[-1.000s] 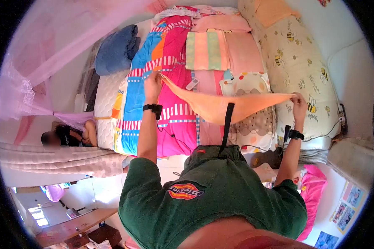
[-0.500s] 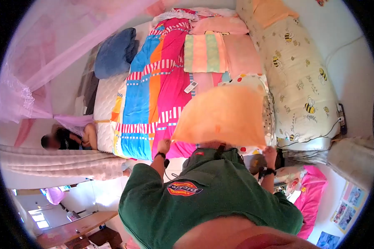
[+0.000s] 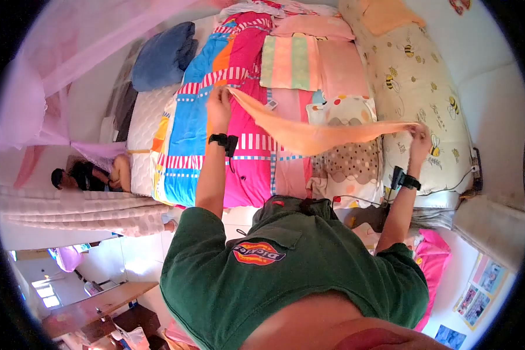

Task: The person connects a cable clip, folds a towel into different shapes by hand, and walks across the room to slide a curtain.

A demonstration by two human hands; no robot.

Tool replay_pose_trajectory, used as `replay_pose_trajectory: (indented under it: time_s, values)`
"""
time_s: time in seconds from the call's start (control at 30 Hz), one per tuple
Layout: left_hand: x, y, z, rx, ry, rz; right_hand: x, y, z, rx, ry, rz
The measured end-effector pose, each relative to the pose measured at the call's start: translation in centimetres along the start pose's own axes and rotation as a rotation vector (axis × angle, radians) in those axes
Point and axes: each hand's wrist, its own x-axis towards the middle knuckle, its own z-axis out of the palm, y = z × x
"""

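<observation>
A plain orange cloth (image 3: 315, 139) is stretched in the air over the bed, its middle sagging between my two hands. My left hand (image 3: 218, 108) pinches one corner above the pink and blue striped quilt (image 3: 186, 137). On the other side, my right hand (image 3: 420, 143) grips the opposite corner, in front of the bee-print cushion (image 3: 411, 99). Under the cloth lies a dotted pillow (image 3: 347, 166), partly hidden. A white remote control (image 3: 272, 104) on the bed shows just behind the cloth's edge. Both wrists wear black bands.
A striped folded towel (image 3: 290, 61) and pink pillows (image 3: 343, 67) lie farther up the bed. A folded blue blanket (image 3: 164, 55) rests at the left. Another person (image 3: 90, 175) sits low beyond the bed's left edge, near a curtain (image 3: 76, 210). A cable runs at the right.
Both my hands have risen from near my waist and reached forward over the bed, spreading apart. The orange cloth has swung up from hanging broad to a narrow, sagging band.
</observation>
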Motion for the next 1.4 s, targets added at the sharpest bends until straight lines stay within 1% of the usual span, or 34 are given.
replay_pose_trajectory:
  time_s: [0.03,0.07,0.1,0.17,0.23,0.27,0.3,0.33,0.37,0.43,0.47,0.53,0.57,0.6,0.63,0.67,0.7,0.73,0.77,0.8,0.83,0.87,0.9,0.93,0.97,1.03,1.1,1.13,1.17,1.2,1.23,1.27,1.37,1.4]
  values:
    - [0.7,1.8,-1.3,-0.067,0.136,0.044,0.7,-0.6,-0.3,0.152,0.104,-0.020]
    - [0.8,2.5,-2.1,-0.132,0.272,0.088,0.5,-0.5,-0.5,0.158,0.097,-0.025]
    - [0.1,1.8,-2.4,-0.127,0.280,0.085,-0.2,-0.4,-1.1,0.140,0.120,-0.009]
    - [-3.1,-1.2,-2.6,0.124,0.072,0.099,-2.2,2.3,-2.7,0.030,0.061,0.055]
    - [-9.4,-4.9,-1.2,0.111,-0.067,0.043,-6.5,8.7,-3.5,-0.295,-0.121,0.115]
    - [-13.7,-9.2,-0.2,0.170,-0.238,-0.042,-9.6,10.4,-3.4,-0.393,-0.195,0.040]
    - [-17.9,-14.6,0.7,0.471,-0.628,-0.142,-12.9,11.3,-2.6,-0.372,-0.219,0.125]
    - [-21.2,-12.4,0.0,0.492,-0.688,-0.332,-15.6,12.0,-2.5,-0.427,-0.381,0.321]
    - [-25.4,-17.9,0.8,0.553,-0.870,-0.160,-18.5,13.8,-2.2,-0.552,-0.448,0.384]
    - [-30.2,-17.9,0.5,0.731,-0.921,-0.155,-23.0,16.3,-2.0,-0.714,-0.570,0.147]
    - [-30.3,-17.7,0.5,0.727,-0.937,-0.141,-24.0,15.7,-1.9,-0.573,-0.524,0.273]
    - [-30.8,-17.9,-0.1,0.465,-0.757,-0.308,-25.0,14.9,-1.1,-0.312,-0.480,0.545]
    - [-29.8,-19.0,0.5,0.611,-0.843,-0.132,-24.8,16.5,-0.6,-0.561,-0.561,0.352]
    - [-27.5,-20.3,1.7,0.752,-0.921,0.053,-23.0,14.7,-0.1,-0.646,-0.696,0.148]
    - [-24.7,-20.4,2.8,0.700,-0.886,-0.014,-21.9,17.8,1.2,-0.755,-0.739,0.166]
    - [-21.0,-18.9,3.5,0.622,-0.800,0.004,-20.4,21.9,2.2,-0.851,-0.667,-0.157]
    - [-16.6,-13.9,3.0,0.540,-0.698,0.028,-16.2,18.6,3.4,-0.858,-0.702,0.023]
    - [-13.8,-18.3,5.2,0.341,-0.618,-0.058,-12.5,14.0,3.9,-0.529,-0.619,0.165]
    - [-9.0,-13.2,4.2,0.307,-0.524,-0.014,-9.1,11.8,4.3,-0.609,-0.469,0.021]
    - [-5.6,-10.3,3.8,0.196,-0.335,-0.003,-5.9,7.4,3.8,-0.418,-0.364,0.075]
    - [-2.0,-4.7,2.1,0.065,-0.252,0.002,-3.0,7.2,3.6,-0.191,-0.184,0.094]
    - [0.4,-1.3,0.9,0.092,-0.009,0.182,-0.8,1.2,2.7,-0.266,-0.134,0.150]
    - [1.8,2.4,-1.1,0.051,0.098,0.181,1.2,1.2,2.0,0.133,0.005,-0.018]
    - [2.8,4.7,-2.1,0.004,0.207,0.186,1.6,-3.8,1.3,0.004,0.124,-0.025]
    - [2.7,5.0,-2.5,0.003,0.211,0.188,1.4,-3.9,1.0,0.006,0.124,-0.029]
    - [1.7,5.7,-3.5,-0.017,0.301,0.224,1.3,-3.9,-0.1,0.196,0.314,-0.031]
    - [-1.8,1.4,-2.0,0.094,0.161,0.180,-0.7,3.9,-2.5,-0.287,0.151,-0.038]
    - [-4.6,-1.8,-1.1,0.215,-0.011,0.108,-3.0,4.8,-2.5,-0.382,0.037,0.014]
    - [-7.9,-6.3,0.2,0.113,-0.172,0.031,-5.6,5.7,-2.7,-0.477,-0.084,0.069]
    - [-11.6,-7.5,0.4,0.135,-0.262,0.043,-8.4,8.4,-2.7,-0.460,-0.106,0.109]
    - [-15.3,-10.9,1.0,0.194,-0.407,-0.195,-11.0,10.5,-2.9,-0.445,-0.128,0.157]
    - [-17.6,-11.6,0.4,0.280,-0.515,-0.214,-13.3,10.4,-3.3,-0.376,-0.136,0.257]
    - [-21.6,-12.5,-0.7,0.187,-0.461,-0.313,-17.9,9.8,-4.3,-0.247,-0.101,0.478]
    - [-21.4,-13.4,-0.5,0.299,-0.505,-0.219,-18.4,10.0,-4.4,-0.153,-0.084,0.474]
